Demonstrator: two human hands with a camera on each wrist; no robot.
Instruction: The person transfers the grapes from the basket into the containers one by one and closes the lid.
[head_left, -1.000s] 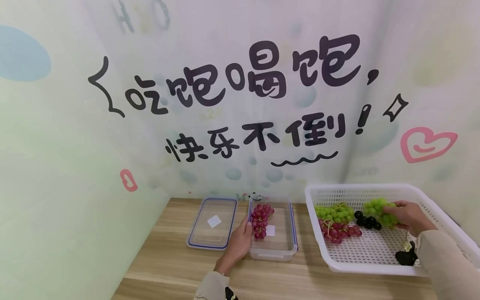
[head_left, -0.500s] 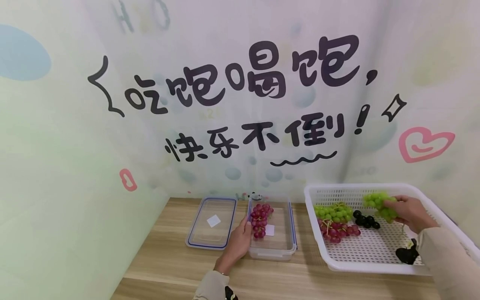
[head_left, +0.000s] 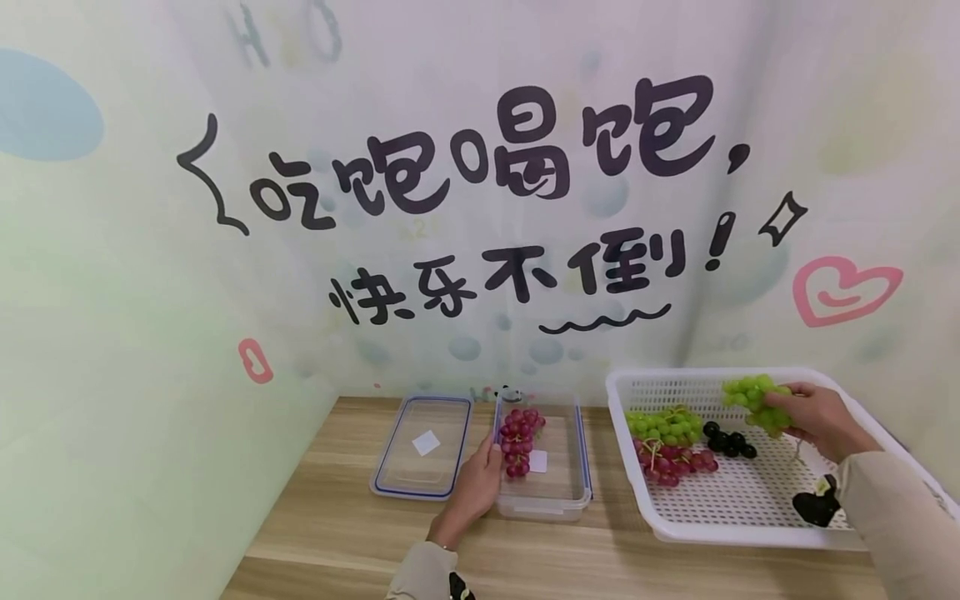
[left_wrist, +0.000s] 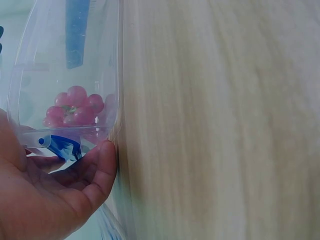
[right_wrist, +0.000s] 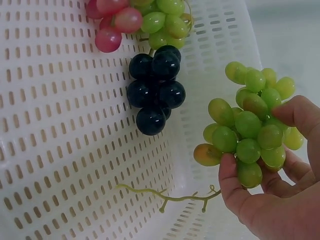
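Observation:
In the head view, my right hand holds a bunch of green grapes above the white basket. The right wrist view shows thumb and fingers pinching that green bunch, a bare stem hanging below. Beside it in the basket lies a bunch of black grapes. My left hand grips the left side of a clear food container, its fingers bent near the blue latch in the left wrist view. A bunch of red grapes lies along the container's left inside.
The white perforated basket stands on the right of the wooden table. More green grapes and red grapes lie at its left end. A clear lid with a blue seal lies left of the container. A printed curtain hangs behind.
My right hand has raised the green grapes off the basket floor and shifted them slightly left. My left hand stays at the container.

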